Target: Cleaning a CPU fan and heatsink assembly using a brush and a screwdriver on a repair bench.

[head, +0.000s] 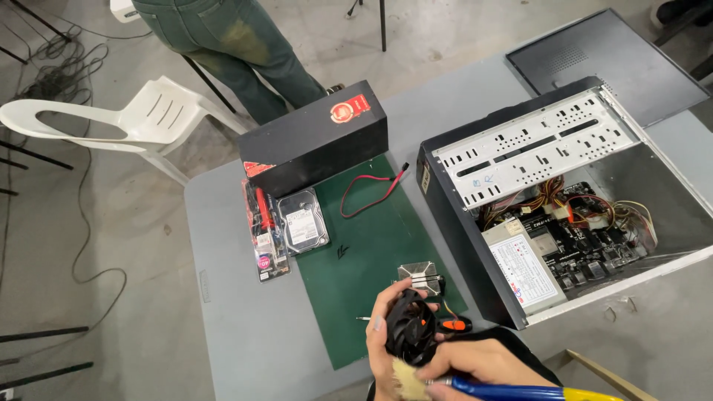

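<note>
My left hand (385, 334) grips a round black cooling fan (411, 327) low in the view, above the near edge of the green mat (364, 245). My right hand (483, 365) holds a brush with a blue and yellow handle (520, 390); its pale bristles (408, 380) touch the fan's lower rim. A metal heatsink (420, 276) lies on the mat just beyond the fan. A small screwdriver with an orange grip (454, 324) lies beside my hands.
An open black computer case (564, 200) lies on the grey table (238, 334) at right, with its side panel (605, 59) behind. A black box (316, 137), hard drive (303, 220), red cable (371, 193) and packaged tool set (264, 230) sit at left. A person in jeans (230, 44) stands by a white chair (126, 119).
</note>
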